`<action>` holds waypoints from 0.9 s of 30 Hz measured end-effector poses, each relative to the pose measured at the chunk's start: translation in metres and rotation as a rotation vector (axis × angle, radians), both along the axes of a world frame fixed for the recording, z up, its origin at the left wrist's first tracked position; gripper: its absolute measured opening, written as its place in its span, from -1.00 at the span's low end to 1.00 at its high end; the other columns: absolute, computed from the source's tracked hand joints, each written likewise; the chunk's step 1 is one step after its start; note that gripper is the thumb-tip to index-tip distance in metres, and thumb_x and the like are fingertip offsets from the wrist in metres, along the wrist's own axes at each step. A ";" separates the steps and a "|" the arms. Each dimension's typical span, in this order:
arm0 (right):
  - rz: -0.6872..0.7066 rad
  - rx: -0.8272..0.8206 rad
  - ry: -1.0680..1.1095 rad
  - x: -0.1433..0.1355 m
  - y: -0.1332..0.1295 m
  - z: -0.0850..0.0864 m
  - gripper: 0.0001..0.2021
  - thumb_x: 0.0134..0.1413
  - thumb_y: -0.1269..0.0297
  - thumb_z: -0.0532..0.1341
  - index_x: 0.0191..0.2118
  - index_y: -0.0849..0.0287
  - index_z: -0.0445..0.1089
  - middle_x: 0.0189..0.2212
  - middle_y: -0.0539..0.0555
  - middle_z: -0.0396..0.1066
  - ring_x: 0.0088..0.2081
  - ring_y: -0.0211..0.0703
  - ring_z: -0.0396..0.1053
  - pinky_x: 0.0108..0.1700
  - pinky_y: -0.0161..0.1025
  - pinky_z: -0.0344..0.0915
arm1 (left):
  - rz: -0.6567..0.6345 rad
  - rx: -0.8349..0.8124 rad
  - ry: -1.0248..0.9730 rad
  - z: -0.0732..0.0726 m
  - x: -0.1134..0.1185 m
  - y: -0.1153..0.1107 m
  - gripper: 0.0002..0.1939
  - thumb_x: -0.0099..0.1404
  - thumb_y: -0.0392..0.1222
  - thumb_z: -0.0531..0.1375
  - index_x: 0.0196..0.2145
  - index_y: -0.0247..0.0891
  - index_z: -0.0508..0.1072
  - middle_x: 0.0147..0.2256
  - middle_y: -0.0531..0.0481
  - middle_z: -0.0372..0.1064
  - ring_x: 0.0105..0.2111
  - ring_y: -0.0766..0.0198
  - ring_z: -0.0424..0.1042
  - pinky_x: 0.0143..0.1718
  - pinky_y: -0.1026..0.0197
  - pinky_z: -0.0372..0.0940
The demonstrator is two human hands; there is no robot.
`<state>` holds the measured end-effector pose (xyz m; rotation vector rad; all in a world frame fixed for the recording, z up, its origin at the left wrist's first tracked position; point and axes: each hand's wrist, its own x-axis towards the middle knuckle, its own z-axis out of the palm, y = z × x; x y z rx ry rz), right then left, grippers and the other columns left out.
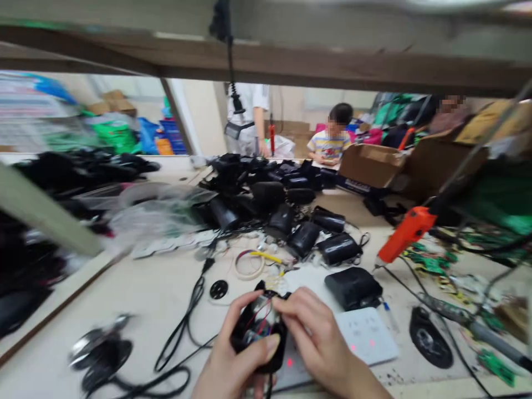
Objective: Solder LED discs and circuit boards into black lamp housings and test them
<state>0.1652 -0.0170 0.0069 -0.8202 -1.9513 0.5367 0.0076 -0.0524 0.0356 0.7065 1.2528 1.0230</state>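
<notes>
White table, shelf above; left hand closed round black housing; right hand touching, grip unclear

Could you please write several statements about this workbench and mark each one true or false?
1. The left hand holds an opened black casing. True.
2. Red wires show inside the black casing. True.
3. The right hand grips the orange tool. False: the right hand is at the black casing; the orange tool is apart from both hands.
4. The white panel lies left of the black casing. False: the white panel lies to its right.
</notes>
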 end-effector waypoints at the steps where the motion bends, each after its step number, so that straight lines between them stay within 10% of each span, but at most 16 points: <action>1: 0.023 -0.032 0.011 0.002 0.001 0.000 -0.74 0.30 0.51 0.02 -0.04 0.17 0.39 -0.36 0.08 0.34 -0.29 -0.15 0.30 -0.28 -0.24 0.25 | 0.005 -0.015 -0.018 0.001 0.001 0.001 -0.24 0.00 -0.08 0.37 0.13 -0.07 0.17 -0.56 0.14 0.37 -0.68 0.34 0.36 -0.72 0.43 0.11; 27: 0.113 -0.259 0.017 -0.003 0.009 -0.022 -0.79 0.27 0.43 0.08 -0.11 0.17 0.44 -0.39 0.05 0.36 -0.32 -0.19 0.35 -0.29 -0.26 0.28 | 0.056 -0.078 -0.048 -0.008 -0.002 -0.002 -0.41 0.06 -0.14 0.29 0.01 -0.13 0.15 -0.48 0.15 0.37 -0.70 0.47 0.26 -0.72 0.46 0.10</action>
